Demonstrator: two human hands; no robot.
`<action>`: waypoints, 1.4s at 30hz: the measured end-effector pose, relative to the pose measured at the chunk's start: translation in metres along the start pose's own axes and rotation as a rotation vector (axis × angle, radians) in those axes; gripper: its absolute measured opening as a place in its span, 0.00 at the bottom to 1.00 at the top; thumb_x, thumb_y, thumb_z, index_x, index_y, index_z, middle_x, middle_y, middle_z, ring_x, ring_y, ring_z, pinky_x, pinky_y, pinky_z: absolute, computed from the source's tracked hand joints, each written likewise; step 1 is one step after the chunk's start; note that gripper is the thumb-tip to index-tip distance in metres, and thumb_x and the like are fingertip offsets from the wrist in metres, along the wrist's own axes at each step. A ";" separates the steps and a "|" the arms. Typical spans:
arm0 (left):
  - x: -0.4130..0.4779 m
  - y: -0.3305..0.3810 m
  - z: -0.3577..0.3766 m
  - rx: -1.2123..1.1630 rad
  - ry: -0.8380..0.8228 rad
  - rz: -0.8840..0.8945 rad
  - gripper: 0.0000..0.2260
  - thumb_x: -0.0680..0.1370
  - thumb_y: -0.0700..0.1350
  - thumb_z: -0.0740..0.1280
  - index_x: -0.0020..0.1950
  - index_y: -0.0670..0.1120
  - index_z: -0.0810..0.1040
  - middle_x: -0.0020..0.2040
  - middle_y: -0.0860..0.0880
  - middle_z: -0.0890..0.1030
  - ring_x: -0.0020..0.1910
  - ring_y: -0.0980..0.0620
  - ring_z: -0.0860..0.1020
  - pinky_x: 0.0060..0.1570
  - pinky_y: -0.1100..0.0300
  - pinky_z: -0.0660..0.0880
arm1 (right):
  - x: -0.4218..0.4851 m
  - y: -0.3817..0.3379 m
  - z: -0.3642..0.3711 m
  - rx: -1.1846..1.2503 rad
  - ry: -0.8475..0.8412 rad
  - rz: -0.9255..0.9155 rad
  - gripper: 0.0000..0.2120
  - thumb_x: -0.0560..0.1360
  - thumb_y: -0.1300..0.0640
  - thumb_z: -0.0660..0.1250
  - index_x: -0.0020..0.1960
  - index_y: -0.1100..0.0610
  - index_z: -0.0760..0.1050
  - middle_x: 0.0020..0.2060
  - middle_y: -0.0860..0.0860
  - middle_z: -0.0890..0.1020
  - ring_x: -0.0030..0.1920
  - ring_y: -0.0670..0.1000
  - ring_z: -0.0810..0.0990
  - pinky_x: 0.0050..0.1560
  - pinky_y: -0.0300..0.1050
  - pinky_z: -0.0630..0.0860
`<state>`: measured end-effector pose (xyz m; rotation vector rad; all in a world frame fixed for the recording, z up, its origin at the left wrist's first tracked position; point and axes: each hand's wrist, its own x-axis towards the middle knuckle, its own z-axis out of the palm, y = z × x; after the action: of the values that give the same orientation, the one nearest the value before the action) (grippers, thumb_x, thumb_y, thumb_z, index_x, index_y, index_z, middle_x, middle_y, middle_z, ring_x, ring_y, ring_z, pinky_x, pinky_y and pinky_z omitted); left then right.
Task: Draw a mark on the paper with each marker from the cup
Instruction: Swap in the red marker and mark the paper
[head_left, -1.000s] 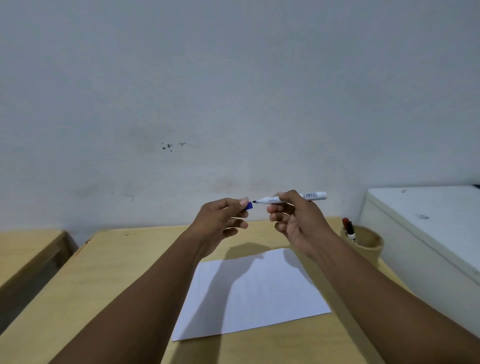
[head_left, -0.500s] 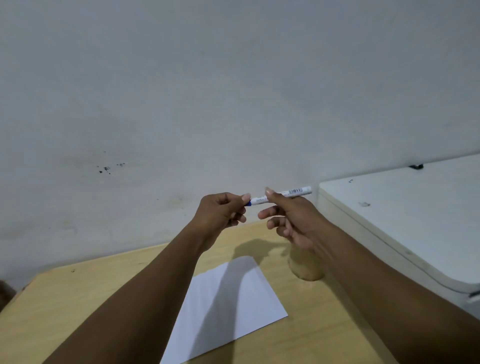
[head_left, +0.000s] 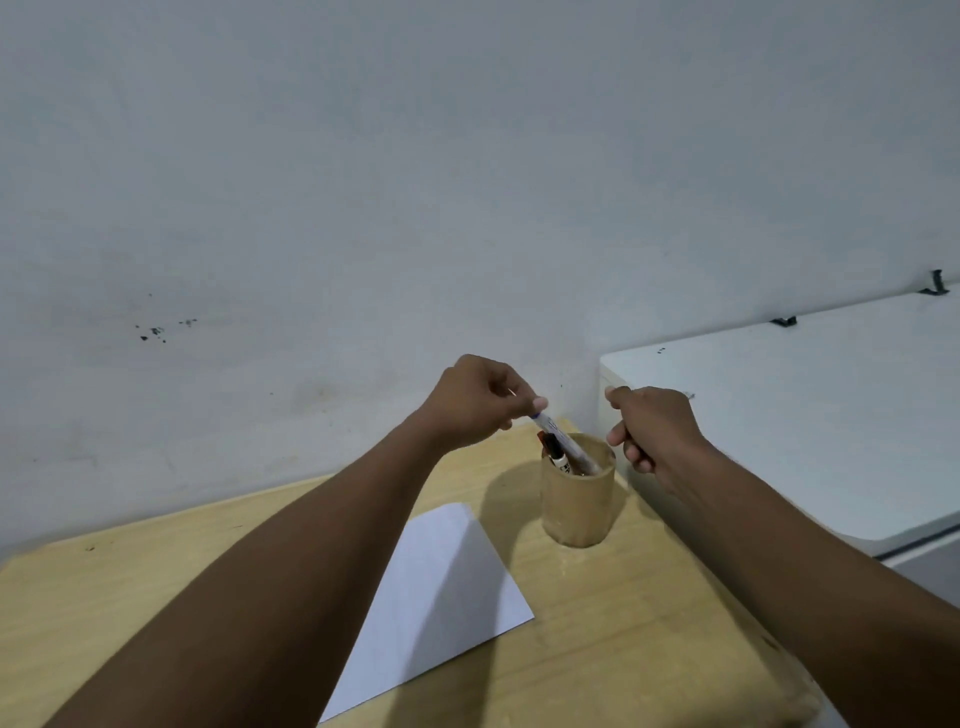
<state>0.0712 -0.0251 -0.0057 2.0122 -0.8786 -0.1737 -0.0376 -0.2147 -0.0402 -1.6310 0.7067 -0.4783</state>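
Head view, the only one we have: left hand (head_left: 475, 402) pinches the top end of a white marker (head_left: 566, 444) between thumb and fingertips. The marker is tilted, its lower end inside the cup (head_left: 576, 506), its upper end leaning left toward the hand. We can't tell if the cap is on; the fingers cover that end.

Right hand (head_left: 652, 431) hangs just right of the cup rim, fingers loosely curled with nothing in them that we can see, not touching the cup.

The cup is a tan cylinder standing upright on the wooden table (head_left: 623, 649), near the far right corner. Inside it we also see a black marker (head_left: 557, 453) and a red one behind it, mostly hidden.

Paper (head_left: 441, 597) lies flat on the table, left of and nearer than the cup, apart from it. Our left forearm crosses over its left part and shades it. No marks readable on the exposed area.

A white cabinet top (head_left: 805, 415) sits immediately right of the table, behind the right hand. Plain wall (head_left: 415, 182) behind, with a few dark specks at left
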 end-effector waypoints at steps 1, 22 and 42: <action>0.001 0.003 0.006 0.043 -0.024 0.005 0.11 0.72 0.53 0.79 0.44 0.45 0.87 0.35 0.51 0.86 0.33 0.55 0.81 0.34 0.64 0.75 | 0.001 0.002 0.001 -0.002 -0.004 -0.010 0.10 0.81 0.53 0.66 0.48 0.60 0.77 0.31 0.58 0.82 0.20 0.49 0.69 0.19 0.36 0.62; -0.002 -0.004 0.022 -0.084 -0.200 -0.115 0.07 0.79 0.36 0.71 0.53 0.35 0.86 0.48 0.38 0.87 0.36 0.54 0.84 0.48 0.59 0.84 | -0.016 -0.005 0.018 0.064 -0.009 -0.127 0.08 0.80 0.56 0.68 0.48 0.61 0.79 0.25 0.53 0.80 0.17 0.48 0.69 0.20 0.36 0.63; -0.019 0.000 -0.043 -0.173 0.156 -0.036 0.08 0.79 0.42 0.72 0.51 0.37 0.85 0.41 0.45 0.87 0.38 0.48 0.86 0.41 0.57 0.82 | -0.056 -0.045 0.055 0.155 -0.212 -0.140 0.14 0.80 0.50 0.66 0.46 0.60 0.81 0.25 0.52 0.81 0.20 0.49 0.73 0.21 0.38 0.64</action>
<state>0.0763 0.0165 0.0160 1.8534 -0.7053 -0.1070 -0.0336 -0.1329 -0.0017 -1.5629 0.3899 -0.4407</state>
